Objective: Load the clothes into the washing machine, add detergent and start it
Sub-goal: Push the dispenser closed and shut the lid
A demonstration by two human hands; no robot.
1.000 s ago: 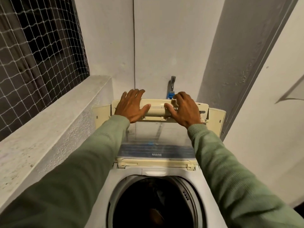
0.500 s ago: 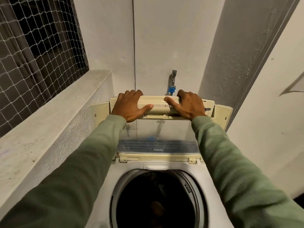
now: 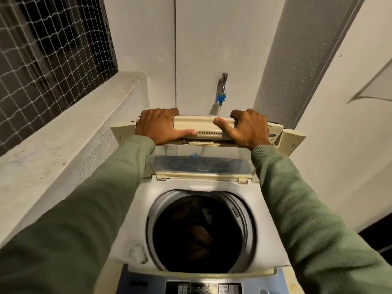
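Nearest you, at the bottom edge, is the control panel point(image 3: 203, 288) with its dark buttons, untouched. You will need it only at the end, for the start.

Just beyond it the drum point(image 3: 201, 232) is open to view. Dark clothes point(image 3: 196, 236) lie low inside, brown and black folds, too dim to count or sort. So loading looks done, or nearly so. No detergent shows anywhere, neither bottle nor box, and you cannot tell from here whether any has gone in.

Farther back the lid point(image 3: 201, 166) stands folded up at the rear of the machine, its clear panel facing you. Both your hands are on its top edge. Your left hand point(image 3: 161, 127) is wrapped over the left end, fingers curled behind, thumb pressed along the front. Your right hand point(image 3: 249, 128) grips the right end the same way, thumb pointing inward. Both are closed on the lid, well apart from each other.

The step in hand, as I judge it, is the lid itself: you are either seating it open or about to draw it down. If detergent is not yet in, leave the lid up and fetch it first. If it is in, pull the top edge toward you evenly with both hands so the fold straightens without twisting, and keep your sleeves point(image 3: 318, 219) clear of the hinge.

Behind it all, a tap point(image 3: 223, 88) with a blue fitting sits on the wall point(image 3: 212, 39).
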